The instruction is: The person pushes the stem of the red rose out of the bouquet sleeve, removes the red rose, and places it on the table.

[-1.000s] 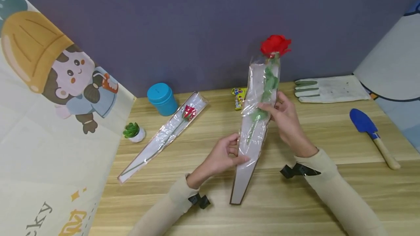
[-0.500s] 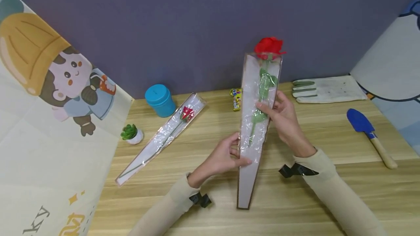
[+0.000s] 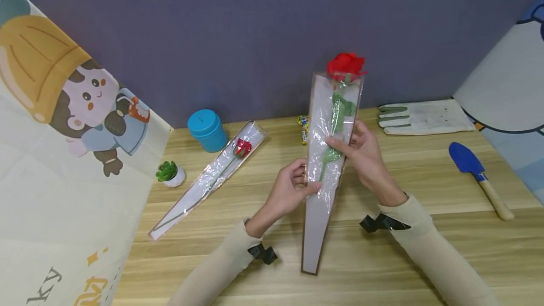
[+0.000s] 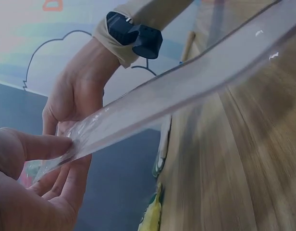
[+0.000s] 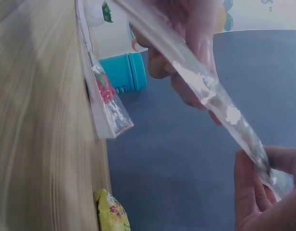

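Note:
In the head view a long tapered clear sleeve [image 3: 316, 221] with a pale backing and brown edge is held up over the table. Inside it runs the green leafy stem of a red artificial rose [image 3: 346, 65], its bloom sticking out at the wide top end. My left hand [image 3: 289, 188] pinches the sleeve's left edge at mid-length, thumb in front and fingers behind. Higher up, my right hand [image 3: 363, 152] pinches the right edge, thumb over the leaves. The left wrist view shows the sleeve [image 4: 177, 89] slanting away from both hands. Its film [image 5: 205, 86] shines in the right wrist view.
A second wrapped rose [image 3: 243, 148] lies slantwise at left. Near it stand a blue lidded canister [image 3: 208, 129] and a small potted succulent [image 3: 170, 174]. A yellow packet [image 3: 303, 129] lies behind the sleeve. A glove [image 3: 427, 117] and a blue trowel [image 3: 482, 178] lie at right.
The rose and its sleeve have shifted slightly left and down at the bloom end. The left hand has slid up the sleeve, nearer the right hand. Both hands keep their hold.

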The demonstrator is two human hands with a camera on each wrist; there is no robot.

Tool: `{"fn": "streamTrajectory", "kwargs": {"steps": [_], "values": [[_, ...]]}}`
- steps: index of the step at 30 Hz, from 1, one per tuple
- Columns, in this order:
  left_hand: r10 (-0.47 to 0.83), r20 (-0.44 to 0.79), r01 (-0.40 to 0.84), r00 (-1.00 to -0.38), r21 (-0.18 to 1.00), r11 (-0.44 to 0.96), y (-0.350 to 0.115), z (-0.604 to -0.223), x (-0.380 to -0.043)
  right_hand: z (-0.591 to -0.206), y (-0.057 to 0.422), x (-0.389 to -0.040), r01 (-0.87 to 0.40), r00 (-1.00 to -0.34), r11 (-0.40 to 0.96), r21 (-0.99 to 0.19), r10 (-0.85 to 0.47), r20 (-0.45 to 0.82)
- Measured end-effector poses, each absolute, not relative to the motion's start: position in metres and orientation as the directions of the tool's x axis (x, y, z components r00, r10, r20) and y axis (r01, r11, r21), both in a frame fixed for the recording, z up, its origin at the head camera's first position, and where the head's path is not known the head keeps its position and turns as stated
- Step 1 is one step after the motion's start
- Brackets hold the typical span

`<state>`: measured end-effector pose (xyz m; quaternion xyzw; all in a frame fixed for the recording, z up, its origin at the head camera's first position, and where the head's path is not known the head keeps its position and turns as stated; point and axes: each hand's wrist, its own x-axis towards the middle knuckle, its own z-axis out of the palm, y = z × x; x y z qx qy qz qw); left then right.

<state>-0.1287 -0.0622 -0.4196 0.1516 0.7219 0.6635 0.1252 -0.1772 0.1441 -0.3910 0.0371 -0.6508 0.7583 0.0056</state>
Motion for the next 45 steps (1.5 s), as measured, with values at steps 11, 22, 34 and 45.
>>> {"fn": "streamTrajectory", "kwargs": {"steps": [11, 22, 34, 45], "values": [[0.421, 0.025, 0.054, -0.907, 0.997, 0.056, -0.064, -0.418, -0.127, -0.385, 0.153, -0.179, -0.020, -0.999, -0.229, -0.973, -0.023, 0.026], [0.448, 0.015, 0.071, -0.894, 0.992, 0.108, -0.062, -0.417, -0.125, -0.383, 0.158, -0.181, -0.044, -0.999, -0.302, -0.952, 0.026, 0.038], [0.439, 0.020, 0.057, -0.898, 0.996, 0.072, -0.062, -0.416, -0.122, -0.384, 0.157, -0.179, -0.061, -0.998, -0.277, -0.959, 0.026, 0.056], [0.369, 0.078, 0.091, -0.926, 0.996, 0.016, -0.066, -0.413, -0.123, -0.384, 0.147, -0.171, -0.066, -0.997, -0.150, -0.987, -0.040, 0.072]]}}
